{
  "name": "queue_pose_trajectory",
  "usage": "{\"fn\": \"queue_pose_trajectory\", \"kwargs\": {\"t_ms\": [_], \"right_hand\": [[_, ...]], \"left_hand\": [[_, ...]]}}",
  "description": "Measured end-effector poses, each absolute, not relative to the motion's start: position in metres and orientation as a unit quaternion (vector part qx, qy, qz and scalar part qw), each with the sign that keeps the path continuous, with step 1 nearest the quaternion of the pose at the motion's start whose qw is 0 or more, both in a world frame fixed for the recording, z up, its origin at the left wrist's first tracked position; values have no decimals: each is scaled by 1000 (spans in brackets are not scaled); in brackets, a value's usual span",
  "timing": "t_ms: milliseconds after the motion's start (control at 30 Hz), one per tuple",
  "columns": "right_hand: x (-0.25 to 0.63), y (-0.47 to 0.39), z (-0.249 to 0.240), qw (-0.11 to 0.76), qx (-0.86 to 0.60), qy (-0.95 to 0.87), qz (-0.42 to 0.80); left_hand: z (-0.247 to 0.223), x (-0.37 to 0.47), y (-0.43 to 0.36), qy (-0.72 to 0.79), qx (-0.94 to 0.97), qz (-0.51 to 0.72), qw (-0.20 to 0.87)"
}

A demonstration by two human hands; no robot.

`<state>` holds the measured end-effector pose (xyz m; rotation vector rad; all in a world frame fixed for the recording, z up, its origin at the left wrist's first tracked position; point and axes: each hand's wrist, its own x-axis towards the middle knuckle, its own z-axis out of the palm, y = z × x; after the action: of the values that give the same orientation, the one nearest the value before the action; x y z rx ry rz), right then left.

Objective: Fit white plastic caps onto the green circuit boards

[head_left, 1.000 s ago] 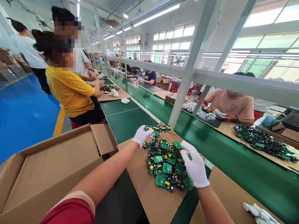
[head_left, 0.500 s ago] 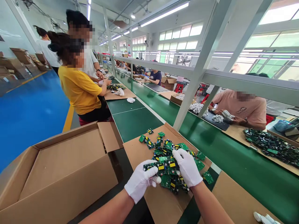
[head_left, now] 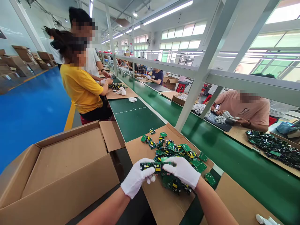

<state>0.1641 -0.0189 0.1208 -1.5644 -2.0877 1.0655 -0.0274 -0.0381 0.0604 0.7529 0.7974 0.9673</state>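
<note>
A strip of joined green circuit boards (head_left: 157,168), with yellow and black parts on it, is held level between my two hands. My left hand (head_left: 135,178), in a white glove, grips its left end, thumb in front. The right end is in my right hand (head_left: 185,172), also gloved in white; its thumb presses the front and its fingers cover that end. Behind and below the strip lies a heap of small circuit boards (head_left: 173,147). The heap rests on a flat cardboard sheet (head_left: 164,203).
To the left stands a large open cardboard box (head_left: 70,178). A green conveyor belt (head_left: 225,156) runs along the right, beneath a white metal frame (head_left: 195,93). Co-workers sit across the belt and further up the line. White gloves (head_left: 266,219) lie at the lower right.
My right hand has lowered and turned so its fingers point left along the strip. My left hand has shifted slightly left, and the strip has tilted, its face showing narrower.
</note>
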Motion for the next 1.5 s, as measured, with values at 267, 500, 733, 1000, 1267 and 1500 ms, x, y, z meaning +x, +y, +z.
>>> {"fn": "queue_pose_trajectory", "kwargs": {"t_ms": [267,500,733,1000,1267,1500], "right_hand": [[165,-34,142,95,-448,-728,511],[169,-30,128,91,-422,-700,570],[169,-32,111,117,-350,-680,633],[155,3,116,171,-626,-730,215],[139,-18,99,161,-647,-724,176],[135,-47,107,234,-537,-622,519]], "left_hand": [[42,-37,-42,260,335,402,812],[31,-34,-46,221,300,401,837],[29,-32,-46,215,209,409,862],[33,-25,-32,315,151,474,808],[46,1,-29,419,301,498,697],[55,14,-35,289,254,450,806]]}}
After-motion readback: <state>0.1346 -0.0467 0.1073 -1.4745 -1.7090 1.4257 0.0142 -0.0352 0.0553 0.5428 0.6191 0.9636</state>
